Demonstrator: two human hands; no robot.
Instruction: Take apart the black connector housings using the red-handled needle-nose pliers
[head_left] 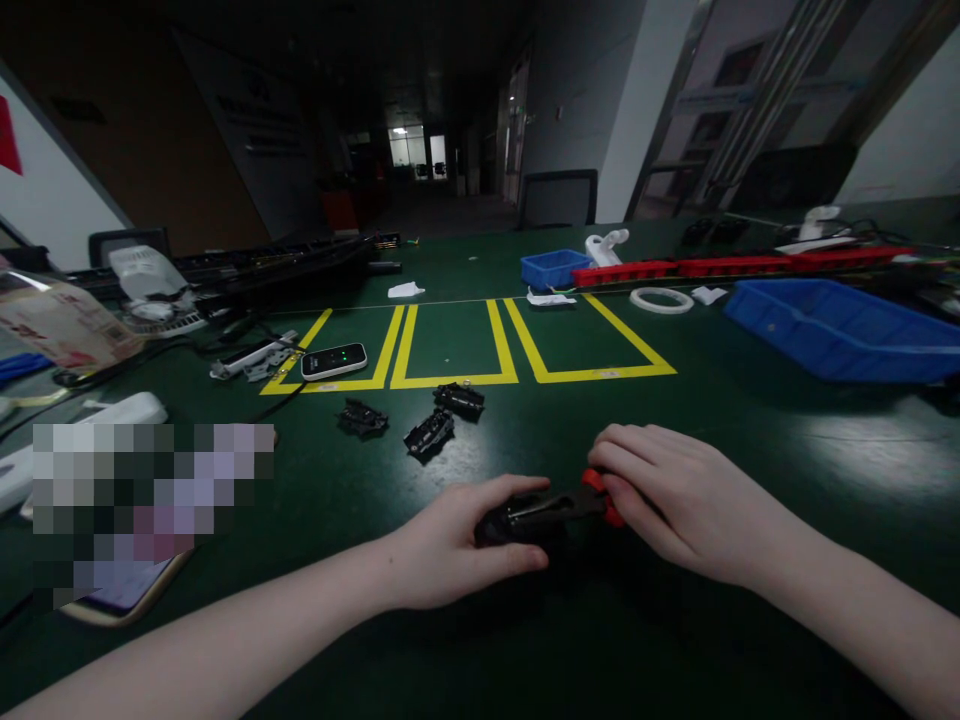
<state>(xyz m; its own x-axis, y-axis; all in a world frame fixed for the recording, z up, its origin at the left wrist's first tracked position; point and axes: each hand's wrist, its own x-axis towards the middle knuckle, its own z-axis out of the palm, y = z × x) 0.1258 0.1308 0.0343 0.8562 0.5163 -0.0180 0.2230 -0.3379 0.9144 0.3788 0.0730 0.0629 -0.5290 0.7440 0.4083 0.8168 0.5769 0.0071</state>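
I am holding a black thing (521,515) low over the near side of the green worktop (750,430), right in front of me. My left hand (454,540) is hugging its left end, with the thumb on one side and a finger on the other. My right hand (679,490) is pinching a red piece (613,513) at the other end, with my fingers curling over the top. Both of my hands are gripping, near each other but not touching. A dark bit is showing between them, and I am not seeing well enough to tell if it is all one thing. To do this well, I am thinking my left hand should be the strong, still one, so the black thing can't twist. My right hand should be soft and slow, because a hard tug could make it slip or snap. My left fingertips are pointing at the red end, so I should be watching for a pinch. Three small black parts (429,435) are lying just past my left hand, so I should be minding my knuckles, or I could be knocking them into the yellow tape (454,381).
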